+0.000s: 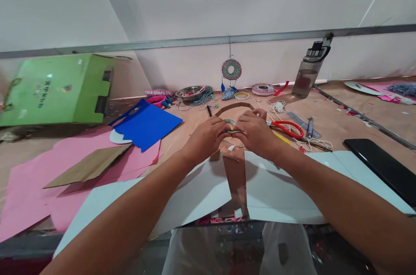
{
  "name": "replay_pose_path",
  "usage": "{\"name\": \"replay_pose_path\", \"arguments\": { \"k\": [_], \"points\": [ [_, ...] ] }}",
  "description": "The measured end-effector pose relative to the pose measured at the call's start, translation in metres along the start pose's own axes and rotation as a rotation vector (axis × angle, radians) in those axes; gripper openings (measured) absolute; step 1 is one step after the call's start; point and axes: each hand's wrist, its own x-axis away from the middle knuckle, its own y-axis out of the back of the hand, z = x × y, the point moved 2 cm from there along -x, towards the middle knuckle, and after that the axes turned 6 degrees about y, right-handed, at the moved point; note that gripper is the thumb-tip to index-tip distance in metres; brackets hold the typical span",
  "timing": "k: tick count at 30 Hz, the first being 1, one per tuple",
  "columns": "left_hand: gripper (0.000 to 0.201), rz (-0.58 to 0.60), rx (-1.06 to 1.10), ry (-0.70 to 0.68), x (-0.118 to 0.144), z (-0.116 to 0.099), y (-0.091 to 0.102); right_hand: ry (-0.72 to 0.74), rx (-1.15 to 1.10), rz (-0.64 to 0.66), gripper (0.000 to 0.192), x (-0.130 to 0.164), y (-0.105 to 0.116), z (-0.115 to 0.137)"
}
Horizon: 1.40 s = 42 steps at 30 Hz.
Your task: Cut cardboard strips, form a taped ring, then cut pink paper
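Observation:
Both hands are closed on a brown cardboard strip (234, 105), which arches up beyond my fingers. My left hand (212, 134) pinches it from the left, and my right hand (251, 129) from the right, thumbs facing each other. A thin edge shows between the thumbs; whether it belongs to the same strip I cannot tell. Behind the fingers, a roll of tape (230, 122) is partly hidden. Short twisted cords (231, 158) lie below my hands. Red-handled scissors (287, 128) rest close to my right hand, and a black pen (209, 111) beyond my left.
White sheets (279, 188) lie under my forearms. Blue sheet (147, 123), pink paper (35, 184) and cardboard (89, 164) are at left, beside a green box (58, 90). A bottle (307, 71), white string (277, 108) and phone (383, 168) stand or lie right. A round woven ornament (232, 63) hangs behind.

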Motion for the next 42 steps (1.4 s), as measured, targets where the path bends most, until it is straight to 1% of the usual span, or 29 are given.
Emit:
{"name": "replay_pose_path", "arguments": {
  "k": [3,7,10,14,17,19,20,22,23,24,25,26,27,28,29,30,31,32,33,34,36,37,38,40,42],
  "points": [
    [0.019,-0.006,0.008,-0.057,0.000,-0.002,0.002,0.038,0.000,-0.002,0.015,0.000,0.002,0.003],
    [0.023,-0.032,0.024,-0.122,0.000,-0.001,0.005,-0.018,-0.002,0.006,0.017,0.000,0.005,0.002],
    [0.023,-0.037,-0.011,-0.098,0.000,0.004,0.005,-0.050,0.001,0.022,0.014,0.000,0.003,0.002],
    [0.020,-0.064,-0.047,-0.035,0.003,0.006,0.003,0.007,0.022,0.034,0.011,0.001,0.000,0.004],
    [0.016,-0.080,-0.018,-0.053,0.004,0.004,0.003,0.048,-0.024,0.040,0.019,0.000,0.000,0.005],
    [0.015,-0.103,0.020,-0.070,0.004,0.005,0.006,0.032,-0.069,0.010,0.017,-0.002,0.004,0.002],
    [0.015,-0.113,0.043,-0.077,0.003,0.007,0.007,-0.008,-0.097,-0.040,0.017,-0.002,0.008,-0.001],
    [0.014,-0.122,0.099,-0.099,0.001,0.012,0.010,-0.157,-0.195,-0.220,0.035,-0.003,0.018,-0.012],
    [0.014,-0.118,0.129,-0.120,0.000,0.014,0.011,-0.271,-0.274,-0.322,0.044,-0.002,0.023,-0.018],
    [0.013,-0.113,0.159,-0.146,0.000,0.016,0.011,-0.402,-0.383,-0.404,0.047,0.000,0.025,-0.026],
    [0.013,-0.109,0.184,-0.174,-0.001,0.017,0.011,-0.541,-0.524,-0.440,0.049,0.002,0.026,-0.033],
    [0.012,-0.104,0.201,-0.199,-0.001,0.017,0.010,-0.673,-0.691,-0.414,0.052,0.004,0.023,-0.039],
    [0.011,-0.096,0.205,-0.218,-0.001,0.017,0.009,-0.780,-0.873,-0.343,0.053,0.007,0.018,-0.042],
    [0.010,-0.090,0.195,-0.226,-0.001,0.016,0.009,-0.841,-1.039,-0.247,0.052,0.009,0.013,-0.044],
    [0.009,-0.091,0.175,-0.221,0.000,0.016,0.008,-0.861,-1.180,-0.165,0.047,0.010,0.007,-0.044],
    [0.009,-0.096,0.148,-0.199,0.001,0.015,0.007,-0.847,-1.289,-0.118,0.041,0.010,0.003,-0.044],
    [0.008,-0.109,0.125,-0.160,0.002,0.015,0.006,-0.817,-1.366,-0.113,0.035,0.011,0.000,-0.043],
    [0.008,-0.135,0.114,-0.103,0.002,0.015,0.005,-0.791,-1.418,-0.146,0.029,0.010,-0.002,-0.042],
    [0.014,-0.170,0.124,-0.033,0.003,0.016,0.005,-0.782,-1.454,-0.199,0.026,0.010,-0.003,-0.042],
    [0.025,-0.208,0.158,0.042,0.003,0.017,0.005,-0.785,-1.485,-0.249,0.024,0.009,-0.003,-0.042],
    [0.049,-0.261,0.307,0.192,0.002,0.020,0.002,-0.807,-1.533,-0.310,0.025,0.006,-0.003,-0.040],
    [0.055,-0.256,0.416,0.264,0.001,0.020,0.000,-0.815,-1.553,-0.315,0.026,0.005,-0.002,-0.038],
    [0.057,-0.223,0.534,0.331,0.000,0.020,-0.003,-0.817,-1.571,-0.310,0.027,0.004,-0.002,-0.036],
    [0.056,-0.099,0.755,0.452,-0.002,0.018,-0.010,-0.808,-1.603,-0.282,0.027,0.002,-0.003,-0.030],
    [0.054,0.021,0.888,0.539,-0.002,0.014,-0.015,-0.793,-1.629,-0.265,0.026,0.002,-0.005,-0.026]
  ]
}}
